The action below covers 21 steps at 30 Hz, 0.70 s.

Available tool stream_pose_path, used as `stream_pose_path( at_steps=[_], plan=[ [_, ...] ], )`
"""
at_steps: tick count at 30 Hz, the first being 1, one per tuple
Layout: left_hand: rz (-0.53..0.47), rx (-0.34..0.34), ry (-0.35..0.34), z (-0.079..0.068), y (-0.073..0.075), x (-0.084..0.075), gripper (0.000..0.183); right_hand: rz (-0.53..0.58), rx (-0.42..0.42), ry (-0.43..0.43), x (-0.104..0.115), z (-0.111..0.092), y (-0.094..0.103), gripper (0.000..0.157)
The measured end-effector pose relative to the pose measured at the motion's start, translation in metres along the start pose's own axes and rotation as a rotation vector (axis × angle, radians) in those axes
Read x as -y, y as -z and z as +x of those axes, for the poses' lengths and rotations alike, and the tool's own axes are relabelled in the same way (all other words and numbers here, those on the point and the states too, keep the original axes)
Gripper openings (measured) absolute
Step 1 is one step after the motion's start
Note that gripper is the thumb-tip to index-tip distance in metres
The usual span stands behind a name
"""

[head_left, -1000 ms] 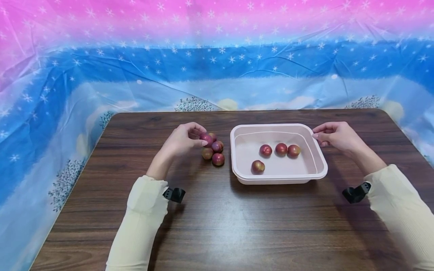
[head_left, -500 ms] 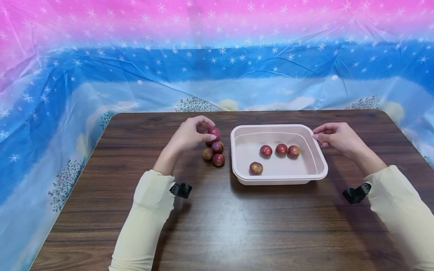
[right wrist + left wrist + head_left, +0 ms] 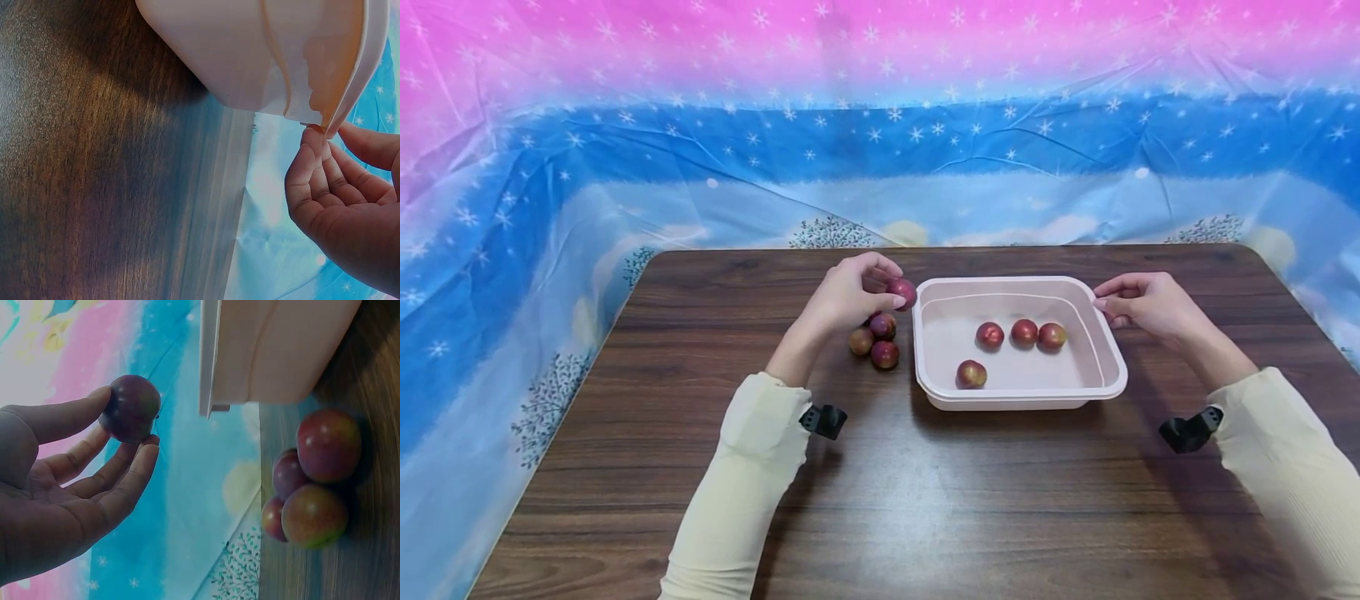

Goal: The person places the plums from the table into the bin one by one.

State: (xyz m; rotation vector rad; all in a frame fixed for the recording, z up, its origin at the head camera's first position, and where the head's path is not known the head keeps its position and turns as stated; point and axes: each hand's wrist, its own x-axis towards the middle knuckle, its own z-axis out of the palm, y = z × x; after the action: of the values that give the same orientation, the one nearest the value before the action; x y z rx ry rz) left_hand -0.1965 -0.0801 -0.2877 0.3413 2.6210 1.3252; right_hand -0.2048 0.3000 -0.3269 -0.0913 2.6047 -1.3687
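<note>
My left hand (image 3: 852, 293) pinches a dark red plum (image 3: 902, 293) between thumb and fingertips, right beside the left rim of a pale pink plastic basin (image 3: 1021, 394). In the left wrist view this plum (image 3: 131, 408) is raised above the table, level with the basin's rim. Several plums (image 3: 990, 336) lie on the basin floor, most of them toward its middle and right, one near the front left. Below my left hand, a small cluster of plums (image 3: 885, 355) sits on the table. My right hand (image 3: 1152, 307) grips the basin's rim at its right side, thumb above and fingers beneath.
The brown wood-grain table (image 3: 880, 500) extends around the basin on all sides. Behind it hangs a pink and blue snowflake cloth (image 3: 880, 142). A black wrist camera (image 3: 823, 422) is strapped at the left sleeve and another black camera (image 3: 1190, 430) at the right.
My left hand has lifted a plum off the cluster and carried it right to the basin's left rim. The front-left plum in the basin rolled slightly. My right hand stayed at the rim.
</note>
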Motion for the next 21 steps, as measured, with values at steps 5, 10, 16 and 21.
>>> stream_pose_path(
  at_steps=[5, 10, 16, 21],
  plan=[
    [0.012, 0.016, -0.017, 0.004, -0.010, -0.006, 0.028, -0.004, -0.003, -0.003, -0.001, 0.000, 0.000, 0.037],
    [0.021, 0.028, -0.029, 0.006, -0.018, -0.010, 0.028, -0.003, -0.004, -0.005, -0.001, 0.000, 0.000, 0.037],
    [0.028, 0.044, -0.042, 0.007, -0.023, -0.011, 0.029, -0.017, -0.003, -0.007, -0.001, 0.000, 0.000, 0.037],
    [0.007, 0.044, -0.055, 0.007, -0.023, -0.010, 0.032, -0.019, -0.004, -0.010, -0.002, 0.000, 0.000, 0.037]
  ],
)
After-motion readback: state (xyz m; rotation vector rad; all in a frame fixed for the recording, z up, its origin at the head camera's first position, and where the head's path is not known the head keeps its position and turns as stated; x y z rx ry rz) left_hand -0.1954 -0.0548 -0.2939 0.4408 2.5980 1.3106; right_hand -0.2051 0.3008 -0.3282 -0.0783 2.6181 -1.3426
